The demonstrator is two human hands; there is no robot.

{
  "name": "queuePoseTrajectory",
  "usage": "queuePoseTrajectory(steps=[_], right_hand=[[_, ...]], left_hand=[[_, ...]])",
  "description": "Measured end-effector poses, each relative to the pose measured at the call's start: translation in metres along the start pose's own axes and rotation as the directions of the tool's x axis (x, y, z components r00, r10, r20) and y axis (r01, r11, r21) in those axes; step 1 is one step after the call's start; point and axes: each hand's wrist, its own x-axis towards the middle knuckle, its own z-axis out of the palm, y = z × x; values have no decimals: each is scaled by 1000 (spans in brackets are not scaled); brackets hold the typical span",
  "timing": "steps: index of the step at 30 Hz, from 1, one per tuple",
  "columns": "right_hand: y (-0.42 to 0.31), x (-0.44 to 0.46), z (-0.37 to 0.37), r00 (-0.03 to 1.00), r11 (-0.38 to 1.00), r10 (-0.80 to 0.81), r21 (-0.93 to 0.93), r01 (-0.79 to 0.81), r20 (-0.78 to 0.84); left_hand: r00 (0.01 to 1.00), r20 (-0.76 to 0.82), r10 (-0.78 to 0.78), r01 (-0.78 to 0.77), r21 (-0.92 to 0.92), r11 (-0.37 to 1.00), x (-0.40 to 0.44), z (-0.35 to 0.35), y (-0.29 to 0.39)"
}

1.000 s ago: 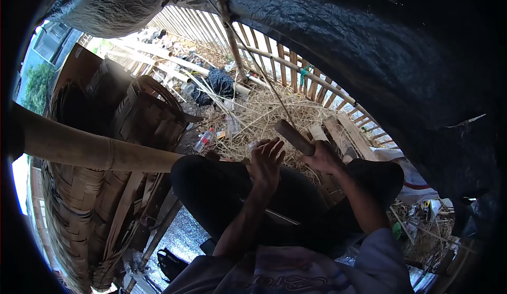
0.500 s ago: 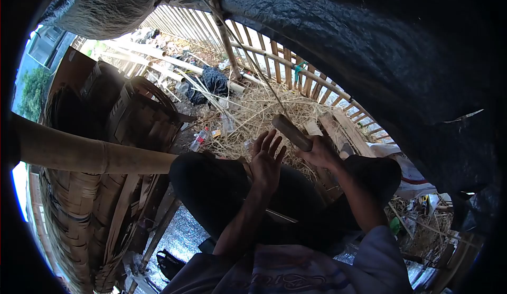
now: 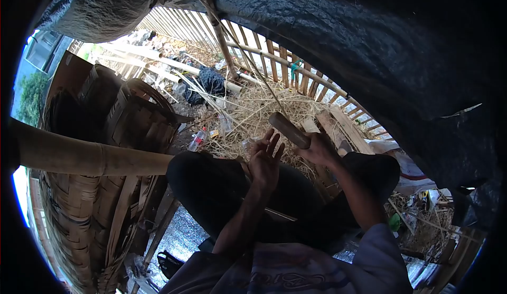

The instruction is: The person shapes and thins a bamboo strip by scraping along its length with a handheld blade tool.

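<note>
My right hand [image 3: 318,149] is closed around a thick, round wooden handle [image 3: 289,130] that points up and to the left. Whatever the handle may join is hidden by the hand. To its left, my left hand [image 3: 265,162] is raised above my lap, palm showing, with its fingers apart and slightly bent. Nothing shows in that hand. A long thin bamboo strip [image 3: 253,67] slants down from the top and reaches the far end of the handle. Another thin strip [image 3: 281,215] lies across my dark trousers, below the left hand.
Woven bamboo baskets [image 3: 79,204] stand at left, beside a thick bamboo pole [image 3: 95,158]. Shavings [image 3: 253,115], a plastic bottle [image 3: 197,140] and black bags [image 3: 211,80] litter the ground ahead. A slatted bamboo fence [image 3: 296,72] and dark tarpaulin [image 3: 401,67] enclose the right.
My left hand's fingers have bent a little and drawn slightly closer together. The wooden handle, still in my right hand, has shifted slightly up and left.
</note>
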Motion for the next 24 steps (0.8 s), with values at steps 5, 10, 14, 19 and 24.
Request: queuePoseTrajectory(steps=[5, 10, 14, 19, 24], right_hand=[[-2, 0, -1, 999, 1000, 25, -9, -25, 26], [-1, -1, -1, 999, 999, 31, -15, -30, 36], [6, 1, 4, 1000, 1000, 0, 28, -1, 23], [-8, -4, -6, 997, 998, 59, -5, -59, 42], [-10, -5, -8, 994, 996, 93, 1, -93, 61]], left_hand=[[979, 200, 33, -26, -42, 999, 9, -24, -4], [983, 173, 62, -51, -69, 996, 10, -17, -3], [988, 143, 63, -46, -119, 992, 20, -42, -9], [1000, -22, 18, -20, -89, 996, 9, -25, 2], [989, 135, 60, -38, -162, 986, 15, -35, -2]])
